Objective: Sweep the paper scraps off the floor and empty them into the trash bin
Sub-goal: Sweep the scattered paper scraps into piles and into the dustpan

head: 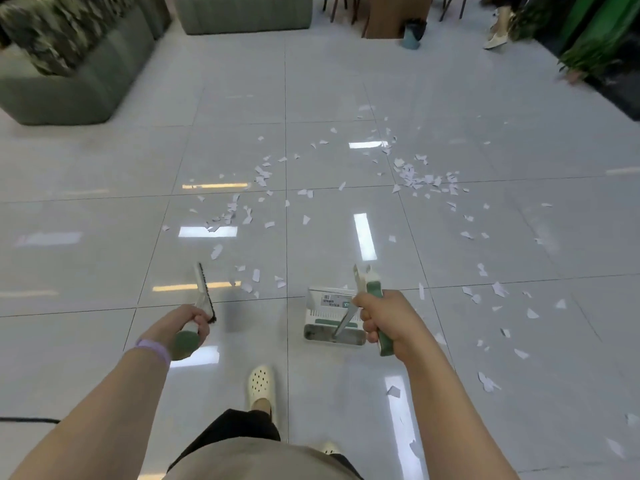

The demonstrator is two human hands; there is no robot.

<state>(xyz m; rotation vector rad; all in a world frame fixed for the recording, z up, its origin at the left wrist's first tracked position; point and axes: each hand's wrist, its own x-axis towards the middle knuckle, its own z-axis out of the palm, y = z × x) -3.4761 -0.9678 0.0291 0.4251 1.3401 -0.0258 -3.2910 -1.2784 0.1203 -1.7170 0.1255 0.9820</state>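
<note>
1. My left hand (194, 322) grips the broom (204, 296) handle.
2. My right hand (381, 317) grips the dustpan (332, 317) handle.
3. Paper scraps (420, 180) lie scattered over the tiled floor (104, 237) ahead.

White paper scraps (420, 180) scattered across floor (104, 237).

Bright, even overhead light. Ceiling lamps glare in strips on the glossy floor (104, 168). Far edges blur and bow outward.
</note>
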